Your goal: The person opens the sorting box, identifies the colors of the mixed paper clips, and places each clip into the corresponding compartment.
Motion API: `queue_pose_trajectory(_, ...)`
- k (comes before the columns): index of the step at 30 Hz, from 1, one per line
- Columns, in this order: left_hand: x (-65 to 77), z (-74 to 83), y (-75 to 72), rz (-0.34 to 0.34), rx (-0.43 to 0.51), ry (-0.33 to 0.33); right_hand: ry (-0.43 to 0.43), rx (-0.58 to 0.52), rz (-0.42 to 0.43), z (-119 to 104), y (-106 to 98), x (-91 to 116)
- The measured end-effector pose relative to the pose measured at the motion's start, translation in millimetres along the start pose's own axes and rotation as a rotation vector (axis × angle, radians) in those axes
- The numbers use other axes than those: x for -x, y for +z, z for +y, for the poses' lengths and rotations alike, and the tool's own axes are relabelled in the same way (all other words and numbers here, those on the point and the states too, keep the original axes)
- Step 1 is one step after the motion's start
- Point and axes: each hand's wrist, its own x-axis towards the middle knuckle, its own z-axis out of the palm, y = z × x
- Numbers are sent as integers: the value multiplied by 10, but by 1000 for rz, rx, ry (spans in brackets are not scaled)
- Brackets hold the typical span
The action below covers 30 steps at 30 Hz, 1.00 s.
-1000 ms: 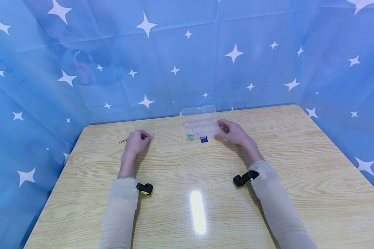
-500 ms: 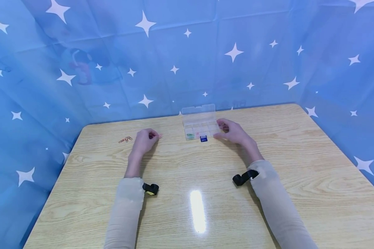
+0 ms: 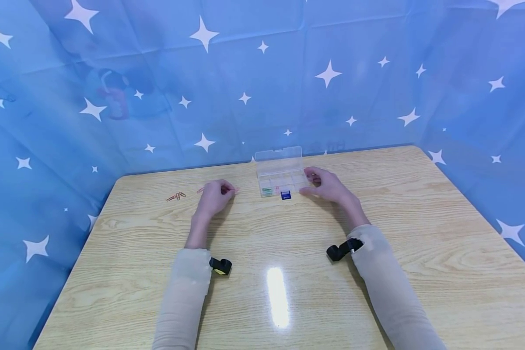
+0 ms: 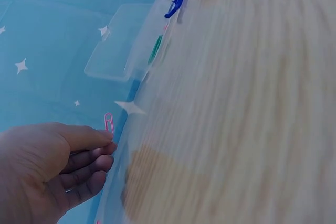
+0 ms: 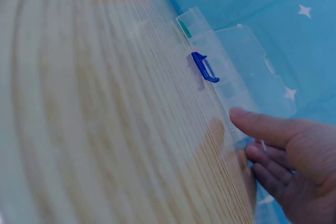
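My left hand [image 3: 215, 196] pinches a pink paper clip [image 4: 109, 123] between thumb and forefinger, just above the tabletop. To its right stands a clear compartment box [image 3: 273, 183], lid raised. My right hand [image 3: 329, 186] holds the box's right end, thumb at the front corner and fingers bent behind. Green paper clips [image 3: 267, 191] lie in the box's front left compartment, and something pink [image 3: 277, 188] is in the one beside it. A blue latch [image 5: 203, 68] hangs at the front edge. Another pink clip [image 3: 200, 190] lies partly hidden behind my left hand.
Several red paper clips [image 3: 176, 196] lie on the wooden table [image 3: 253, 243] to the left of my left hand. A blue star-printed cloth [image 3: 227, 87] hangs behind the table's back edge, close behind the box's raised lid [image 3: 279, 161].
My left hand has moved right toward the box with the pink clip, uncovering the red clips and then a pink clip on the table. My right hand has stayed at the box.
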Motion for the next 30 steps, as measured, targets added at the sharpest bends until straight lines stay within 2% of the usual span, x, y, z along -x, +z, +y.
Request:
queue_pose_trajectory(14,-85,211,157,-32,47,15,2,-1,1,-6,10,-3)
queue_pose_trajectory(23,-155,418,232,-36,69,40,2,14,-4,-35,-5,21)
queue_pose_trajectory(30,-183,554,287,-48,76,29,-3,19,-6,-35,0,12)
